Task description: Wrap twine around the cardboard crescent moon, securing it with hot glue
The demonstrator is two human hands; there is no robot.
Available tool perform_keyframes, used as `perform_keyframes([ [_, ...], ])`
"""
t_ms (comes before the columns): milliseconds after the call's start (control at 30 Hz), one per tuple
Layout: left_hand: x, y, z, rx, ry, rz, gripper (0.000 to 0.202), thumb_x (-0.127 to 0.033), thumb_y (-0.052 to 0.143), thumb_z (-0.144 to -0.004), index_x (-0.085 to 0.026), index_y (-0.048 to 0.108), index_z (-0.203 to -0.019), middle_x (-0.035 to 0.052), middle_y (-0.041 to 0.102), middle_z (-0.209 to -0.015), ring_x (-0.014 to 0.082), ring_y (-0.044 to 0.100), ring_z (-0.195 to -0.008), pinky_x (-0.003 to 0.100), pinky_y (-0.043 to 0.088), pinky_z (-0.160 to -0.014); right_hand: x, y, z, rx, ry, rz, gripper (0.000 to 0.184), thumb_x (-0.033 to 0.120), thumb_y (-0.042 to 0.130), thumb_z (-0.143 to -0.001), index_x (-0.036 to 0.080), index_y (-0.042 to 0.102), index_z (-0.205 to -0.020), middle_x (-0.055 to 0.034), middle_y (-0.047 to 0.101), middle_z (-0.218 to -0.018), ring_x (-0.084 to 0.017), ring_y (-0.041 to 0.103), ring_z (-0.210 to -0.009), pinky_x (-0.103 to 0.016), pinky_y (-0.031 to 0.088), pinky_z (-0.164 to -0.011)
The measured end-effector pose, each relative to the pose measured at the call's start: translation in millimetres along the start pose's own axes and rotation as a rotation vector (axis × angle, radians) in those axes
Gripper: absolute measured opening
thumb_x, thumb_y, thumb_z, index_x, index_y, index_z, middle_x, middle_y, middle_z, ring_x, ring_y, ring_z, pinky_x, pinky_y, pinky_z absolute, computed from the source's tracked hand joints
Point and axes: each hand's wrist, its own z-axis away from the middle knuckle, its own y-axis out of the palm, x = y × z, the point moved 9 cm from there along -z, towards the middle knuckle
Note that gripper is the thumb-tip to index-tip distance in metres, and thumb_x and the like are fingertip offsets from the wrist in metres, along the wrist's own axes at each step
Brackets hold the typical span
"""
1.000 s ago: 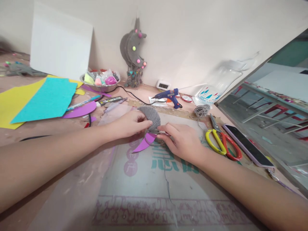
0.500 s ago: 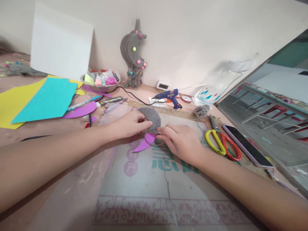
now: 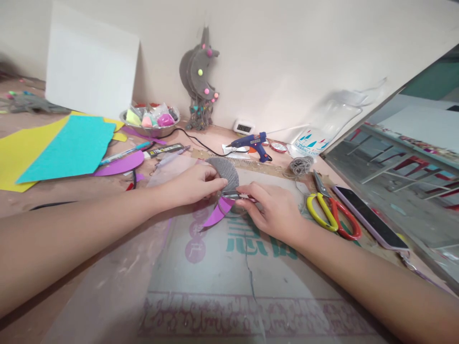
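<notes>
My left hand (image 3: 191, 184) pinches a purple crescent shape whose upper part is wrapped in grey yarn (image 3: 225, 173); its bare purple tip (image 3: 218, 214) points down-left. My right hand (image 3: 274, 208) is closed beside it, gripping a small metal tool (image 3: 233, 194) laid against the wrapped edge. Both hands rest over a printed cardboard sheet (image 3: 229, 267) on the table.
Yellow and red scissors (image 3: 332, 212), a phone (image 3: 369, 217) and a yarn bundle (image 3: 300, 165) lie to the right. A blue glue gun (image 3: 253, 142), a bowl of pom-poms (image 3: 149, 120), coloured sheets (image 3: 68, 148), pens and a finished grey crescent (image 3: 201, 76) stand behind.
My right hand has shifted slightly and the metal tool shows again at the wrapped edge. The purple tip has tilted a little. My left hand has held still.
</notes>
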Motion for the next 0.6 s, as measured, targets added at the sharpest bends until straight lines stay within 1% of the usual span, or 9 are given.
perform_keyframes([
  [233, -1.6, -0.7, 0.7, 0.004, 0.01, -0.019, 0.03, -0.034, 0.044, -0.079, -0.016, 0.048, -0.055, -0.0019, 0.052, -0.051, 0.0081, 0.045, -0.046, 0.021, 0.033, -0.045, 2.2, 2.4, -1.9, 0.019, -0.001, 0.036, 0.025, 0.038, 0.044, -0.09, 0.02, 0.058, -0.099, 0.0001, 0.064, -0.077, -0.012, 0.057, -0.065, -0.025, 0.032, -0.057],
  [467, -1.0, 1.3, 0.7, 0.015, 0.015, -0.043, 0.031, -0.035, 0.044, -0.079, -0.015, 0.049, -0.055, -0.0023, 0.05, -0.05, 0.0076, 0.043, -0.044, 0.021, 0.031, -0.044, 3.5, 5.3, -2.3, 0.041, -0.011, 0.042, 0.024, 0.038, 0.043, -0.091, 0.021, 0.057, -0.099, 0.0001, 0.065, -0.082, -0.012, 0.058, -0.069, -0.025, 0.032, -0.059],
  [600, -1.6, 1.5, 0.0, 0.014, 0.03, -0.066, 0.032, -0.034, 0.044, -0.079, -0.015, 0.049, -0.054, -0.0024, 0.049, -0.05, 0.0077, 0.043, -0.045, 0.021, 0.031, -0.045, 5.0, 5.5, -2.2, 0.041, -0.035, 0.074, 0.025, 0.038, 0.041, -0.091, 0.02, 0.058, -0.097, -0.0004, 0.065, -0.078, -0.013, 0.058, -0.067, -0.025, 0.031, -0.058],
])
